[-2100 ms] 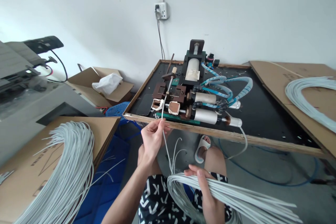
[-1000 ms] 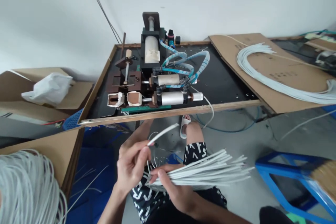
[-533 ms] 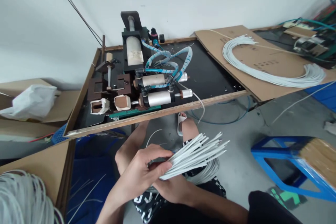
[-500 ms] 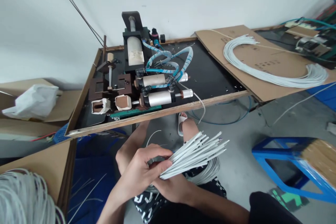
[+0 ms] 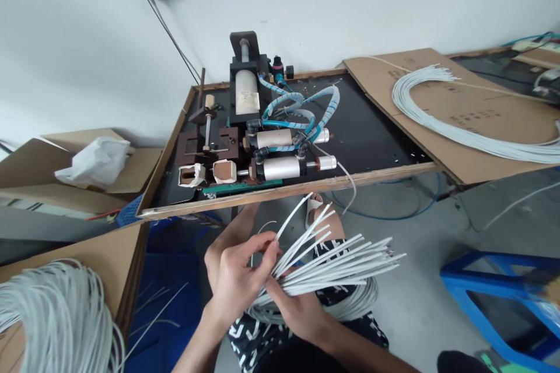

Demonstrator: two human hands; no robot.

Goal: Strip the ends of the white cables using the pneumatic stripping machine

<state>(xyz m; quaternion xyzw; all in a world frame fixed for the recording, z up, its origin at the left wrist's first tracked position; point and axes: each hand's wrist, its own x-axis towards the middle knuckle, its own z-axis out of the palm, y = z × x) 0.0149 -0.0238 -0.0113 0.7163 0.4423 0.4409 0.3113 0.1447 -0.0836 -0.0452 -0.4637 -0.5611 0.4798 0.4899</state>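
Observation:
A fanned bundle of white cables (image 5: 336,268) points right, above my lap. My left hand (image 5: 247,268) pinches one cable between thumb and fingertips, and that cable stands up apart from the others. Below and to the right, my right hand (image 5: 301,306) is closed round the bundle near its base, with the thumb on top and the other fingers mostly hidden underneath. The rest of the cable coil (image 5: 359,300) lies across my thighs.
A pneumatic fixture (image 5: 280,163) with blue hoses stands on the wood-edged black bench (image 5: 371,145). A cable coil (image 5: 464,134) lies on cardboard at right, another coil (image 5: 65,315) at lower left. A blue stool (image 5: 490,297) stands at right.
The bundle has spread out, and several cables now angle upward from it. My left thumb and fingertips have closed on one cable. The view has turned left.

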